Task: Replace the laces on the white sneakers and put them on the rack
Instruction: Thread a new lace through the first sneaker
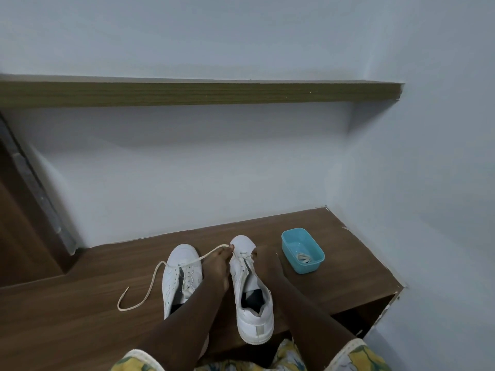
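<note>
White sneakers (176, 266) side by side on the desk (67, 317): left hand (218, 266) pinches the loose lace (160, 263) over the right sneaker (251, 314), right hand (266, 259) against it, grip unclear; best drawn out slowly, shoe braced.

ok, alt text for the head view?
Left hand pinches a loose lace over the right sneaker of a white pair on a wooden bench; right hand touches the same shoe. A blue tub beside them holds another lace.

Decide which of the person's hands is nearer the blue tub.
Right. The right hand is at the sneaker beside the blue tub; the left hand pinches a lace farther left.
</note>
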The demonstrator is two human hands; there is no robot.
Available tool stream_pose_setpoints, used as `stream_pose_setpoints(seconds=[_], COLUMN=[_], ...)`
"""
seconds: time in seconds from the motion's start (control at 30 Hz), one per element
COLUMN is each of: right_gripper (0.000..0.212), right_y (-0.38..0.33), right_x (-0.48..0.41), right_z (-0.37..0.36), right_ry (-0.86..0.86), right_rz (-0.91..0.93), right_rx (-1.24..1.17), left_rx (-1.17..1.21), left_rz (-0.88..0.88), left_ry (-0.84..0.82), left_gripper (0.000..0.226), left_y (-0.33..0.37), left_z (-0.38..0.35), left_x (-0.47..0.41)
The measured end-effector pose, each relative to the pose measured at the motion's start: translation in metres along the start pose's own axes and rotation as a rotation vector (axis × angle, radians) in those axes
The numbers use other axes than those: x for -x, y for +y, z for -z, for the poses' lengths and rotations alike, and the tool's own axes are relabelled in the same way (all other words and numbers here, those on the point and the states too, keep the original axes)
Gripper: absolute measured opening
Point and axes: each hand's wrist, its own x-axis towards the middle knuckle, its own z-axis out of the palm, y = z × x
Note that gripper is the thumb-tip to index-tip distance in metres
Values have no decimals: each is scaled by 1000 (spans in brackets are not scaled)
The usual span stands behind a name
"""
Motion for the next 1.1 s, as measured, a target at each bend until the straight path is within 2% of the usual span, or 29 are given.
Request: stream_pose_setpoints(seconds=[0.13,0.23,0.33,0.43,0.5,0.6,0.7,0.9,0.97,1.1], right_gripper=[28,33,27,26,26,25,25,22,19,13], right_y=[-12,-23,-36,-50,-56,-62,-58,-47,-49,-65], right_x=[1,1,0,-1,-4,-8,-9,-8,-7,-8], right_z=[1,4,8,19,24,27,25,2,1,7], right_ry=[4,6,36,56,81,113,58,-111,-69,15], right_rz=[47,81,98,103,93,30,-9,-54,-52,-61], right_rx=[-44,-120,-203,-290,-418,-553,-564,-340,-388,-668], left_rx=[-59,-187,-319,-320,-304,-302,-366,-293,-284,-363], left_rz=[-55,-162,-276,-373,-414,-424,-465,-497,-484,-433], left_ry=[-11,103,162,118,50,6,38,71,68,12], left_gripper=[25,18,18,12,22,29,33,16,6,15], left_y=[12,24,39,52,58,59,63,76,75,71], left_z=[-5,-6,-5,-6,-7,-6,-5,-5,-3,2], left_x=[6,12,18,26,33,31,26,24,23,22])
